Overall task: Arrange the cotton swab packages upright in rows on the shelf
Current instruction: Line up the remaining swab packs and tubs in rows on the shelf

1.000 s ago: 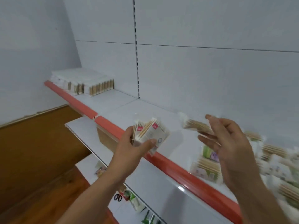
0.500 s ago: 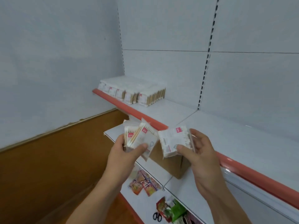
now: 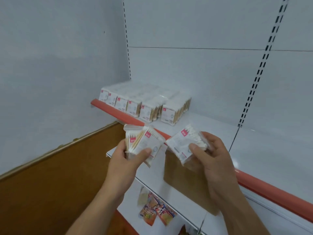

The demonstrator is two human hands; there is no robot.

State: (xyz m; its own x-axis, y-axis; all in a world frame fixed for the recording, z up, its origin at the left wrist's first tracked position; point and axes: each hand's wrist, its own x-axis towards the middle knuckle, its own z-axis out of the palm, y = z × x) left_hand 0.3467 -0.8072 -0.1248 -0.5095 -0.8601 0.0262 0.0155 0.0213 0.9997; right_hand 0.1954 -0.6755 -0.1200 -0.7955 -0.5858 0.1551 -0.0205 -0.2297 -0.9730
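My left hand [image 3: 126, 160] grips a small stack of cotton swab packages [image 3: 144, 143], white bags with a pink label and wooden sticks showing. My right hand [image 3: 213, 160] holds one more swab package [image 3: 184, 143], tilted, thumb on its front. Both hands hover in front of the white shelf [image 3: 211, 126] with a red front strip [image 3: 128, 117]. On the shelf's far left corner, several rows of upright swab packages [image 3: 145, 104] stand against the back wall.
A brown cardboard box [image 3: 184, 180] sits on the lower white shelf below my hands. Colourful snack packets [image 3: 155, 212] lie on a still lower shelf. A grey wall and wooden skirting are at the left. The shelf surface right of the rows is bare.
The view has swung left from the loose pile toward the arranged rows. My right hand picked up one package and both hands now carry packages closer to the rows.
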